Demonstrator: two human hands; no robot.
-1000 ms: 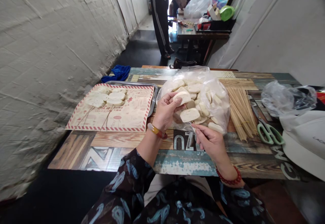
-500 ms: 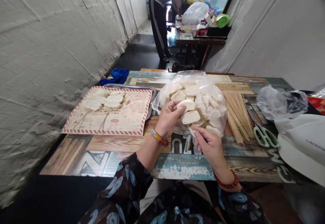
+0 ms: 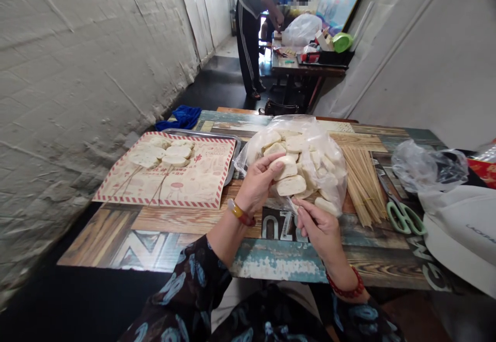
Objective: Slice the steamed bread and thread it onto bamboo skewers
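Note:
My left hand [image 3: 259, 183] is closed on a pale bread slice [image 3: 285, 168], thumb on top, at the front of a clear plastic bag [image 3: 248, 148] full of similar slices. Just below it, a second slice [image 3: 291, 185] lines up with the first. My right hand [image 3: 315, 223] pinches a thin wooden skewer [image 3: 293, 205] whose upper end meets the lower slice; how far it runs inside the bread is hidden. On the left, skewered slices [image 3: 176, 152] lie on a printed paper sheet [image 3: 205, 182], their sticks pointing towards me.
A bundle of bare skewers [image 3: 358, 184] lies right of the bag, beside green-handled scissors [image 3: 405, 217]. Further right are a crumpled plastic bag [image 3: 413, 161] and a white cap [image 3: 461, 228]. A metal tray [image 3: 232, 169] is under the paper. Behind, a person [image 3: 251, 32] bends over another table [image 3: 284, 65].
The view has shifted slightly. My right hand stays close under the lower slice with the skewer, and my left hand keeps its hold on the upper one.

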